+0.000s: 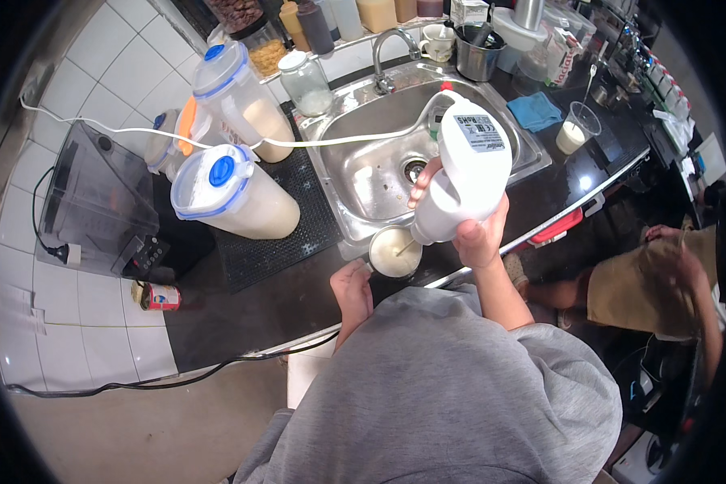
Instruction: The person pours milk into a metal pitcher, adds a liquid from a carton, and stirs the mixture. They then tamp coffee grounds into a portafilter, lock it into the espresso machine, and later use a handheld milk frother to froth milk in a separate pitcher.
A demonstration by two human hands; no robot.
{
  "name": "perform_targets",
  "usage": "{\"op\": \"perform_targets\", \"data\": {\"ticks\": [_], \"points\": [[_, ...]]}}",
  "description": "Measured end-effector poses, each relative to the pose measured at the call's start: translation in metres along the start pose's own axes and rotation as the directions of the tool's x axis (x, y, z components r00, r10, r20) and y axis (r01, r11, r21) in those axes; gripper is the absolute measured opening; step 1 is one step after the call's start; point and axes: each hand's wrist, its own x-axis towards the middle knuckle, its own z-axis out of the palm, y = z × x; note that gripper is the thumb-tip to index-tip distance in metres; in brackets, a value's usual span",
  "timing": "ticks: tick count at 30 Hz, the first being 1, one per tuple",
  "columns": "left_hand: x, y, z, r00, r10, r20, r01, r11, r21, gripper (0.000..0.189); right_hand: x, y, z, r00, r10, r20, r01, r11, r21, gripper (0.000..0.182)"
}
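A white corded electric hand mixer [472, 175] is gripped in my right hand [483, 239], its rear label facing up. Its thin metal shaft [406, 247] slants down into a cup [371, 257] of cream-coloured liquid [392, 257]. My left hand [352, 284] holds this cup at its left side, apparently by a handle. The cup is at the front rim of the steel sink [363, 175]. What is on the shaft's end is hidden in the liquid. From the mixer, a white cord [339, 139] runs across the sink to the left wall.
Two lidded plastic pitchers [242, 199] of pale contents stand on a black mat [278, 257] at left. Beyond are a glass jar [305, 85] and a faucet [384, 85]. At right lie a blue cloth [533, 112] and a plastic cup [572, 136]. Another person [647, 284] is at far right.
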Motion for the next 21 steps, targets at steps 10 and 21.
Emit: {"op": "perform_targets", "data": {"ticks": [10,21], "points": [[0.0023,-0.0027,-0.0029,1.000,0.008,0.027,-0.006,0.998,-0.067,0.009,0.0004,0.0006,-0.0012,1.000,-0.014,0.005,0.015,0.999,-0.046,0.070],[0.0005,0.0018,-0.0009,0.999,-0.020,0.030,0.022,0.999,-0.043,0.010,0.0014,-0.0008,0.0023,1.000,0.000,0.011,0.000,1.000,0.001,0.069]]}}
